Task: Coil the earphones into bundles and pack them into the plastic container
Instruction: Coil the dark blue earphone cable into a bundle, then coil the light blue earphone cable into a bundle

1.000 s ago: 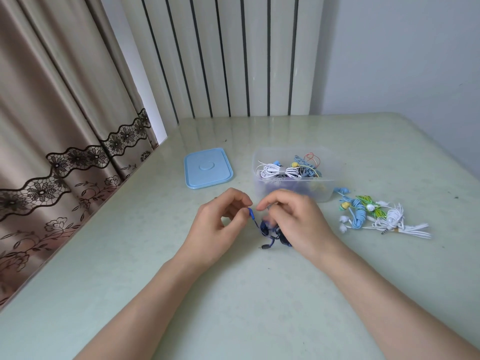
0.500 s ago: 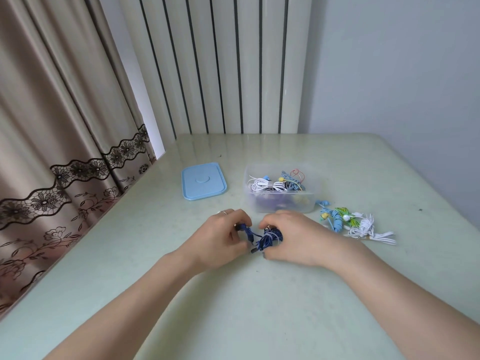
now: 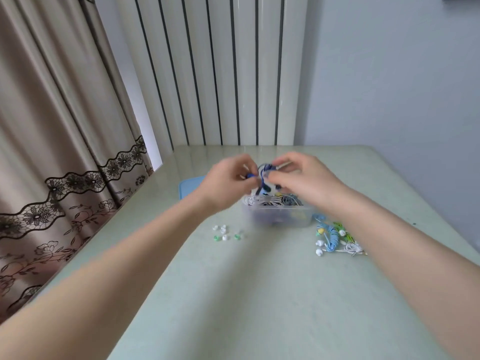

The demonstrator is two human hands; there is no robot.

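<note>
Our two hands met above the plastic container (image 3: 276, 216), the left hand (image 3: 228, 178) and the right hand (image 3: 302, 178) each pinching one dark blue earphone bundle (image 3: 265, 175) between curled fingers; motion blur hid the exact finger placement. We counted one container of coiled earphones, one blue lid (image 3: 188, 187) largely hidden behind our left wrist, about seven loose ear tips (image 3: 224, 233) on the table (image 3: 259, 294), and a cluster of coiled earphones (image 3: 335, 237) right of the container, its count unclear.
</note>
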